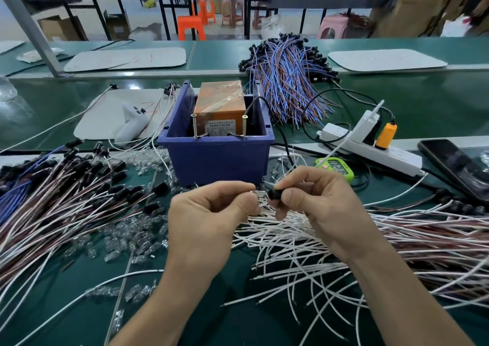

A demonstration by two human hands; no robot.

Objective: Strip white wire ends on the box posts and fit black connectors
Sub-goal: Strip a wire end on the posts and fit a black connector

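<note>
1 black connector [274,194], pinched in our right hand [325,208]. Our left hand [211,213] pinches 1 small pale piece [255,193] beside it; hands close together, near the blue box [219,160] with 2 posts [195,127], over white wires [291,242].

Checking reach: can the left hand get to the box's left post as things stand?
Likely yes: the left hand, pinching a clear part, is just before the box; the left post stands free above its rim.
</note>
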